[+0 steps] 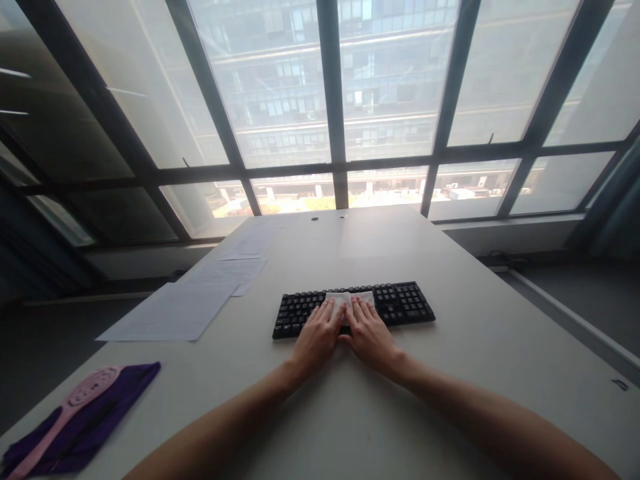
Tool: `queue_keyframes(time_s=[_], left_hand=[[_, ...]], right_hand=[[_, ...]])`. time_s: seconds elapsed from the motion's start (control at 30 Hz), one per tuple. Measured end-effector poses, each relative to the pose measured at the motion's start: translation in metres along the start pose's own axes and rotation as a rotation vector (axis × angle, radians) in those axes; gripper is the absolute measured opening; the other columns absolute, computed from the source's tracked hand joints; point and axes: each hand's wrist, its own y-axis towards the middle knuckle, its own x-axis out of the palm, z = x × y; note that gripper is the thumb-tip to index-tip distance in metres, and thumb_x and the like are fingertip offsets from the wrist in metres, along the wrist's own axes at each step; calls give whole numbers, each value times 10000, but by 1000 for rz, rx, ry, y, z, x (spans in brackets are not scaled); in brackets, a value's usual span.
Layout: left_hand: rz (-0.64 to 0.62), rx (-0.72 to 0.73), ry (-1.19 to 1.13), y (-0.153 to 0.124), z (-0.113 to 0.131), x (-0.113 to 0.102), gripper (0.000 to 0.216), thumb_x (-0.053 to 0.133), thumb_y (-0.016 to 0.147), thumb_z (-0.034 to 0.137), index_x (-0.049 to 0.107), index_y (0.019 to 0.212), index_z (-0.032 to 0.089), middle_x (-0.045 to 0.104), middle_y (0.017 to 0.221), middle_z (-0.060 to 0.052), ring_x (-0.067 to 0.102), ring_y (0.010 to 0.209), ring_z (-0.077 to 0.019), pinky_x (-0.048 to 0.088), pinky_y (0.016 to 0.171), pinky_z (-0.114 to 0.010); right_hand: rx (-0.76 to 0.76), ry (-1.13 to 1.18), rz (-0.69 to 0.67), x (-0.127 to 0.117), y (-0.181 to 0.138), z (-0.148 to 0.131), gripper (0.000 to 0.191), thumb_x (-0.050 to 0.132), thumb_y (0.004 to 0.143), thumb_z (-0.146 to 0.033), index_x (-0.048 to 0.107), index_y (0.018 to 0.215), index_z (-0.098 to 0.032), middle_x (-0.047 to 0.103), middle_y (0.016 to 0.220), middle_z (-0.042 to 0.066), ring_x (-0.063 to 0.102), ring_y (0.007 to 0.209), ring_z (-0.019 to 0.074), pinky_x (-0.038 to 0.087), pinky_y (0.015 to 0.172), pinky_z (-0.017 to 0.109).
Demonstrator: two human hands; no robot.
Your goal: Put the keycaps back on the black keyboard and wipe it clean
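Observation:
A black keyboard (406,303) lies across the middle of the white table. On its central keys rests a white wipe or tissue (338,298), partly hidden under my fingers. My left hand (319,333) lies flat on the left part of the wipe, fingers stretched forward. Beside it, my right hand (369,333) presses flat on the right part, its fingers also extended. The two hands meet near the keyboard's front edge, thumbs close together. Neither hand is curled around anything.
Several printed paper sheets (170,312) lie along the table's left side. At the near left, a pink hairbrush (93,388) rests on a purple pouch (120,407). The white table (360,247) reaches toward large windows (285,87). Its right edge drops to the floor.

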Motion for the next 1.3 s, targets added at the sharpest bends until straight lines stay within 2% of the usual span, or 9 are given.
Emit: queue_keyframes(time_s=[0.27, 0.33, 0.4, 0.5, 0.67, 0.87, 1.03, 1.13, 1.3], left_hand=[[103, -61, -45, 3, 4, -15, 323, 424, 991, 198, 675, 1173, 108, 467, 1523, -193, 292, 1504, -330, 350, 1203, -524], [92, -2, -80, 5, 3, -14, 375, 410, 982, 157, 610, 1294, 95, 414, 1563, -187, 271, 1515, -306, 347, 1212, -505], [39, 86, -104, 5, 2, -10, 494, 404, 962, 110, 467, 1452, 95, 400, 1574, -183, 311, 1501, -281, 366, 1203, -493], [-36, 125, -77, 3, 0, -2, 587, 408, 929, 68, 376, 1515, 80, 423, 1555, -194, 369, 1471, -276, 385, 1191, -474], [-43, 111, -21, 2, -2, 1, 526, 407, 932, 60, 479, 1453, 62, 470, 1518, -194, 442, 1428, -255, 403, 1183, -418], [4, 136, -56, 3, -1, 0, 469, 446, 931, 44, 584, 1376, 101, 579, 1431, -151, 553, 1338, -238, 467, 1137, -388], [20, 141, -71, 0, 1, 0, 439, 446, 944, 35, 613, 1340, 121, 619, 1389, -130, 598, 1289, -218, 512, 1090, -364], [49, 131, -94, -1, 3, -3, 406, 441, 973, 66, 619, 1328, 144, 633, 1378, -117, 601, 1286, -215, 523, 1079, -368], [111, 139, -114, 5, 12, -2, 361, 462, 1013, 184, 598, 1337, 102, 592, 1414, -174, 531, 1359, -258, 469, 1140, -418]], right_hand=[[-36, 81, 24, -10, -4, -4, 622, 455, 1020, -466, 454, 1494, -63, 366, 1579, 220, 285, 1501, 322, 265, 1221, 492], [-49, 91, 43, -9, -4, -3, 605, 464, 1022, -423, 437, 1504, -59, 348, 1589, 213, 276, 1507, 308, 279, 1222, 484], [-63, 87, 62, -7, -4, -1, 613, 486, 1015, -379, 399, 1522, -46, 328, 1596, 215, 271, 1510, 299, 282, 1226, 481], [-89, 71, 78, -3, -3, 0, 572, 467, 1021, -322, 419, 1505, -19, 385, 1563, 224, 335, 1482, 302, 300, 1223, 482], [-54, 56, 125, -1, 0, 5, 472, 376, 1036, -220, 512, 1450, -40, 477, 1510, 199, 429, 1431, 281, 369, 1194, 447], [-61, -45, 89, 10, -1, 14, 477, 425, 990, -134, 513, 1452, -51, 456, 1525, 187, 411, 1441, 294, 368, 1198, 466], [-87, -97, 49, 7, -2, 11, 498, 447, 921, -40, 562, 1405, -32, 504, 1488, 184, 470, 1401, 284, 400, 1182, 419], [-83, -113, 50, 2, -3, 8, 495, 443, 908, -25, 586, 1381, -29, 534, 1462, 184, 505, 1374, 281, 419, 1167, 404], [-58, -153, 82, -2, -9, 14, 506, 439, 907, -29, 579, 1394, -46, 527, 1475, 180, 490, 1386, 286, 408, 1170, 408]])
